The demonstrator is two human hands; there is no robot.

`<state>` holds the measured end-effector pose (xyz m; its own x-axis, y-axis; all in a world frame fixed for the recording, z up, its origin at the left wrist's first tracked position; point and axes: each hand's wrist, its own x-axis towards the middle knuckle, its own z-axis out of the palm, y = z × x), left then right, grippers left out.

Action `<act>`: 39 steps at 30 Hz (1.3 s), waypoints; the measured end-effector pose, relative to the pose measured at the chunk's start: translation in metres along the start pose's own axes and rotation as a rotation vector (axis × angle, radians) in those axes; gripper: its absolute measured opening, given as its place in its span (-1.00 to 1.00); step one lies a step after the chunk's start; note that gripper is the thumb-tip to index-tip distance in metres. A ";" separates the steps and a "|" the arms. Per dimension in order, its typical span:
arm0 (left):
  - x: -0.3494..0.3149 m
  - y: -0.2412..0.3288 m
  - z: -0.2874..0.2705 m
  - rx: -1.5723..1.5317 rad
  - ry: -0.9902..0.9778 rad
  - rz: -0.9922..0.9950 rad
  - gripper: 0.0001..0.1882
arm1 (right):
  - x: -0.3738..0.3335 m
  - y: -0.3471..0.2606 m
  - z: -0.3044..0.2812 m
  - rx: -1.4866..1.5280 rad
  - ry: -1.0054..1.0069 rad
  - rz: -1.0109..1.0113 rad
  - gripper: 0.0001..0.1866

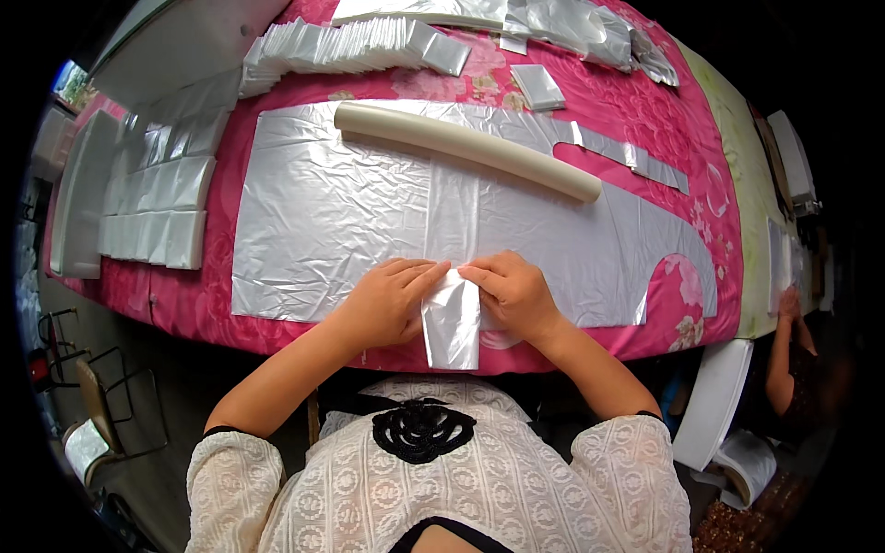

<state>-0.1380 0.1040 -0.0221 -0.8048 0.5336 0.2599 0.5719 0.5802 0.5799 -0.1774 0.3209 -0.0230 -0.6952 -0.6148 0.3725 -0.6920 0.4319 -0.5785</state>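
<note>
A large, thin white plastic sheet [323, 203] lies spread on the pink flowered cloth, with curved cut-outs at its right end like a disposable apron. At its near edge, both hands grip a narrow folded plastic strip [452, 327] that hangs over the table's front edge. My left hand [392, 297] is closed on the strip's left side, fingertips at its top. On the right side, my right hand [510, 293] pinches the top corner between thumb and fingers. A long cream-coloured tube [466, 152] rests across the far part of the sheet.
Rows of folded white packets [157, 212] stand at the left. A long leaning row of packets [341, 46] lies at the back, near a single packet [536, 88] and piled plastic sheets [572, 28]. Another person's hand [790, 302] is at the far right.
</note>
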 end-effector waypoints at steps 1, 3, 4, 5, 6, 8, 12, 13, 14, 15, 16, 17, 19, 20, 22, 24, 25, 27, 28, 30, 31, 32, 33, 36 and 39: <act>0.003 0.001 0.001 -0.077 0.042 -0.079 -0.49 | 0.004 0.003 -0.001 0.061 -0.004 0.067 -0.83; 0.007 -0.001 0.003 -0.242 0.128 -0.293 -0.55 | 0.016 0.002 -0.006 0.265 -0.015 0.338 -0.85; 0.012 0.000 0.001 -0.364 0.181 -0.403 -0.55 | 0.025 0.002 -0.013 0.313 -0.115 0.481 -0.82; 0.020 0.003 -0.004 -0.483 0.235 -0.515 -0.54 | 0.036 0.005 -0.019 0.362 -0.216 0.621 -0.80; 0.026 0.006 -0.006 -0.603 0.289 -0.626 -0.53 | 0.044 0.009 -0.022 0.410 -0.318 0.761 -0.77; 0.025 0.005 0.002 -0.404 0.316 -0.442 -0.43 | 0.051 0.018 -0.016 0.525 -0.335 0.901 -0.73; 0.020 0.012 0.015 0.163 0.018 -0.187 -0.28 | 0.060 0.022 -0.019 0.598 -0.397 0.982 -0.74; 0.018 0.012 0.023 0.220 -0.027 -0.201 -0.27 | 0.060 0.022 -0.019 0.596 -0.394 0.984 -0.76; 0.017 0.012 0.028 0.277 -0.072 -0.214 -0.26 | 0.060 0.022 -0.018 0.594 -0.391 0.987 -0.78; 0.015 0.011 0.031 0.297 -0.089 -0.222 -0.25 | 0.058 0.017 -0.018 0.434 -0.331 0.901 -0.78; 0.016 0.011 0.030 0.299 -0.089 -0.228 -0.25 | 0.054 0.008 -0.017 0.277 -0.271 0.813 -0.75; 0.016 0.012 0.029 0.300 -0.090 -0.233 -0.26 | 0.050 0.001 -0.016 0.121 -0.210 0.722 -0.71; 0.017 0.011 0.028 0.301 -0.082 -0.230 -0.27 | 0.041 0.001 -0.010 -0.283 0.071 0.301 -0.58; 0.017 0.010 0.028 0.300 -0.075 -0.222 -0.28 | 0.038 0.003 -0.007 -0.478 0.212 0.082 -0.51; 0.017 0.008 0.025 0.279 -0.024 -0.200 -0.34 | 0.036 0.020 -0.010 -0.316 0.020 -0.048 -0.47; 0.019 0.005 0.021 0.232 0.059 -0.166 -0.43 | 0.037 0.036 -0.009 -0.203 -0.114 -0.201 -0.49; 0.018 0.001 0.020 0.239 0.094 -0.127 -0.49 | 0.039 0.037 -0.011 -0.172 -0.140 -0.183 -0.52; 0.016 -0.007 0.019 0.252 0.164 -0.050 -0.61 | 0.044 0.036 -0.015 -0.111 -0.193 -0.149 -0.56; 0.018 -0.010 0.019 0.288 0.185 -0.005 -0.67 | 0.044 0.039 -0.015 -0.084 -0.188 -0.137 -0.58; 0.021 -0.014 0.019 0.360 0.226 0.085 -0.79 | 0.043 0.045 -0.015 -0.029 -0.179 -0.114 -0.60; 0.022 -0.015 0.019 0.360 0.223 0.074 -0.81 | 0.044 0.046 -0.014 -0.012 -0.166 -0.122 -0.60; 0.023 -0.016 0.019 0.359 0.220 0.063 -0.84 | 0.046 0.046 -0.014 0.004 -0.152 -0.130 -0.59; 0.023 -0.016 0.018 0.359 0.218 0.051 -0.86 | 0.047 0.046 -0.014 0.021 -0.139 -0.138 -0.58; 0.019 -0.002 0.011 0.044 0.138 -0.060 -0.90 | 0.042 0.042 -0.012 0.007 -0.108 -0.172 -0.60; 0.002 0.008 0.006 0.101 0.142 0.198 -0.74 | 0.021 0.026 -0.008 0.063 -0.119 -0.189 -0.65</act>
<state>-0.1337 0.1138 -0.0219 -0.6855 0.5554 0.4708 0.7280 0.5353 0.4284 -0.2116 0.3246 -0.0244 -0.5237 -0.7562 0.3923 -0.7917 0.2619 -0.5520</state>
